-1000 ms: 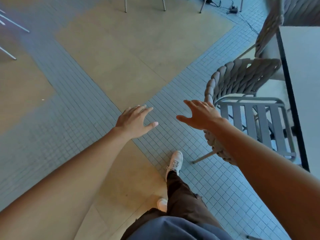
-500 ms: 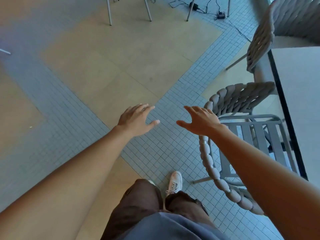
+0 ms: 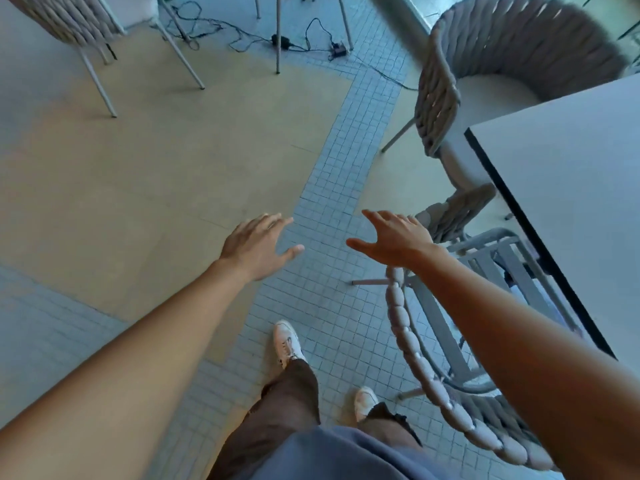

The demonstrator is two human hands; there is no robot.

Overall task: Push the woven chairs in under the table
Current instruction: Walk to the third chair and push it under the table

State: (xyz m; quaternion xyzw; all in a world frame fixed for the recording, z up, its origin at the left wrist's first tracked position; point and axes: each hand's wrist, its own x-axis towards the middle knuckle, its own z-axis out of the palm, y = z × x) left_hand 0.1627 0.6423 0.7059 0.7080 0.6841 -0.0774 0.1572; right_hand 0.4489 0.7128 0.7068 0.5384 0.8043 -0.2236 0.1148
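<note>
A woven chair (image 3: 412, 344) with a slatted grey seat stands at my right, its seat partly under the white table (image 3: 571, 188). Its rope back curves below my right forearm. A second woven chair (image 3: 440, 98) with a pale cushion sits beyond the table's far corner, outside it. My left hand (image 3: 258, 245) hovers over the tiled floor, fingers spread, holding nothing. My right hand (image 3: 394, 239) is stretched out flat, fingers apart, just left of the near chair's far armrest and not touching it.
Another woven chair (image 3: 69, 19) stands at the top left on thin metal legs. Cables and a power adapter (image 3: 284, 41) lie on the floor ahead. My feet in white shoes (image 3: 287, 341) are on the small-tile strip beside the near chair.
I have stepped forward along the table. The near chair now lies lower and closer beside me, and the far chair has come into fuller view. Both hands stay outstretched and empty.
</note>
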